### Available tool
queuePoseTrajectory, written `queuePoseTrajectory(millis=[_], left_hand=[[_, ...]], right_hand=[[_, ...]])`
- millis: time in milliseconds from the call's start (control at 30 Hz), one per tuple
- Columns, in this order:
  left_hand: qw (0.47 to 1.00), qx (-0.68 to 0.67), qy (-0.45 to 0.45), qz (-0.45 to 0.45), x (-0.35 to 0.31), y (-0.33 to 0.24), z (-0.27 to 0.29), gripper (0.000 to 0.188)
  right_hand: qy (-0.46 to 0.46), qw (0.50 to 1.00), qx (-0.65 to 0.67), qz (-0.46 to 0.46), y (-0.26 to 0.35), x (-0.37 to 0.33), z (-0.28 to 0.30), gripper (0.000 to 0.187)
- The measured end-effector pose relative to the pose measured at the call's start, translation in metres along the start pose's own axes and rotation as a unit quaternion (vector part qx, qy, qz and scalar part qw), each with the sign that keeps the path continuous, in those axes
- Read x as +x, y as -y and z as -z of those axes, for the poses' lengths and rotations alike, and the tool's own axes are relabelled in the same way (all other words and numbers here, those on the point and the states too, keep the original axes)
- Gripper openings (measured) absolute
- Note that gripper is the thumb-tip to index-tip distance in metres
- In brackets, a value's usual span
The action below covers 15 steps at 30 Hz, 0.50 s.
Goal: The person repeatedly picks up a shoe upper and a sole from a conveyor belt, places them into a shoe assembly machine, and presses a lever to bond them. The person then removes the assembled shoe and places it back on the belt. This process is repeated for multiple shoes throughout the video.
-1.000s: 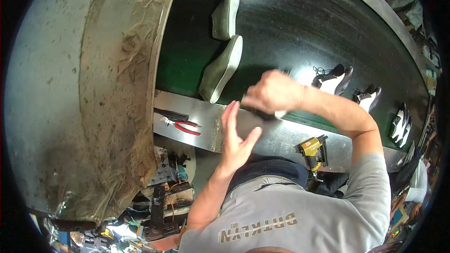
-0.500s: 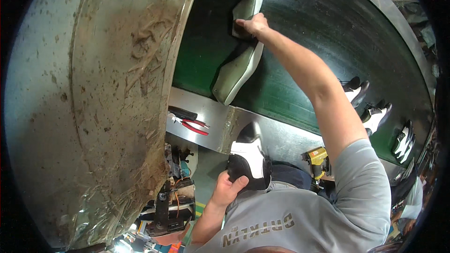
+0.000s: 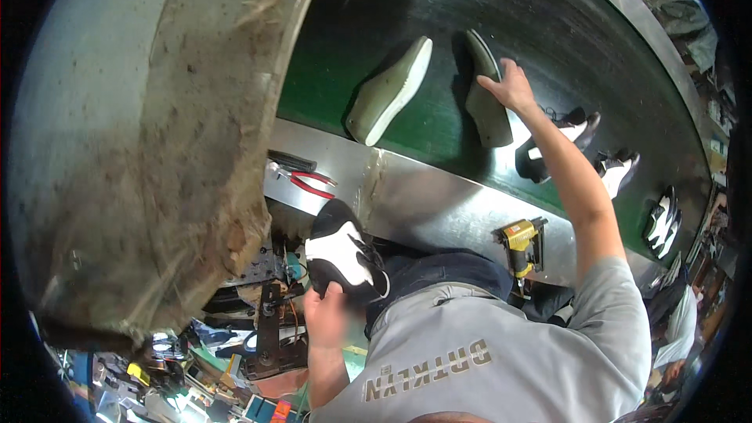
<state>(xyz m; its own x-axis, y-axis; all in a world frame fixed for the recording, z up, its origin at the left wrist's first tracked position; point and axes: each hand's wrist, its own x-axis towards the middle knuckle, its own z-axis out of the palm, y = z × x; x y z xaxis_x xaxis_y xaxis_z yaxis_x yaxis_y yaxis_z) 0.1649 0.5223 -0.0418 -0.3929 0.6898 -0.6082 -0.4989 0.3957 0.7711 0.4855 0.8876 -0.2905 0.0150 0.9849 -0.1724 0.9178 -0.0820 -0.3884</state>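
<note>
A dark green conveyor belt (image 3: 376,47) curved across the workshop above a steel ledge (image 3: 439,204), with finished shoes (image 3: 619,168) riding toward three o'clock. Your right hand (image 3: 513,86) reached up to one o'clock, fingers spread flat on the grey sole (image 3: 484,102), likely steadying it on edge beside the pale sole (image 3: 388,92) at eleven. Your left hand (image 3: 325,313), low at seven o'clock, had its fingers clamped on the black-and-white shoe (image 3: 341,254), kept close to your lap. Red pliers (image 3: 309,182) and a yellow nailer (image 3: 521,239) lay on the ledge.
</note>
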Motion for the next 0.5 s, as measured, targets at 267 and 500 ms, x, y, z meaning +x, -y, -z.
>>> queuePoseTrajectory(millis=[267, 500], left_hand=[[0.931, 0.310, 0.161, -0.102, 0.019, 0.006, -0.036, 0.011], [0.923, -0.334, 0.179, 0.065, 0.018, 0.045, -0.027, 0.026]], right_hand=[[0.096, 0.989, 0.103, 0.036, 0.021, -0.031, 0.044, 0.063], [0.022, 0.902, 0.431, 0.013, 0.041, -0.147, 0.118, 0.048]])
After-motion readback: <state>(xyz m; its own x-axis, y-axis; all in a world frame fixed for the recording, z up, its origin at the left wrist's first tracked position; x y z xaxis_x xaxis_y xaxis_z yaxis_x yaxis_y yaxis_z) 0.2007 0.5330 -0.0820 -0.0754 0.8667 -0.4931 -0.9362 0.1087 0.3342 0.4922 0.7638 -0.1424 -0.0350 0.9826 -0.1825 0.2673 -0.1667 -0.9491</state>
